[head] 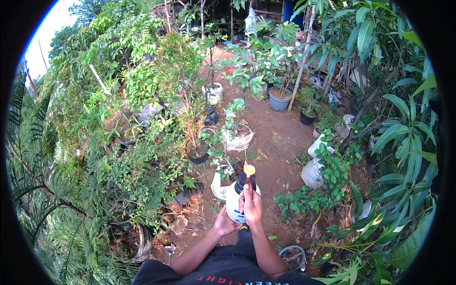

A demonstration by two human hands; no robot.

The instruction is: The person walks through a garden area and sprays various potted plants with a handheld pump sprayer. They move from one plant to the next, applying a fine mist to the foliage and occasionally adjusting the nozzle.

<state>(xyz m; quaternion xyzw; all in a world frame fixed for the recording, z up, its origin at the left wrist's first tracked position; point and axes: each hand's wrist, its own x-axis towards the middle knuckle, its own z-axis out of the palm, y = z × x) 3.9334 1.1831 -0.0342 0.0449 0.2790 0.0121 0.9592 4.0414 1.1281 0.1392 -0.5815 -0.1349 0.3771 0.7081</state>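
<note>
A white pressure sprayer bottle (232,199) with a black collar and an orange pump knob (249,170) is held before my body. My right hand (250,206) grips its handle near the top, thumb up along it. My left hand (225,221) cups the bottle from below on its left side. A thin stream runs from the nozzle toward a white grow bag (238,142) with a leafy plant in it. Closer to me, another white bag (219,187) is partly covered by the bottle.
A dirt path (278,142) runs ahead. Dense shrubs (142,178) line the left. To the right stand a white sack (313,172), a grey pot (280,99), a black pot (308,117) and overhanging long-leaved branches (395,131). A blue-rimmed pot (293,249) lies near my right elbow.
</note>
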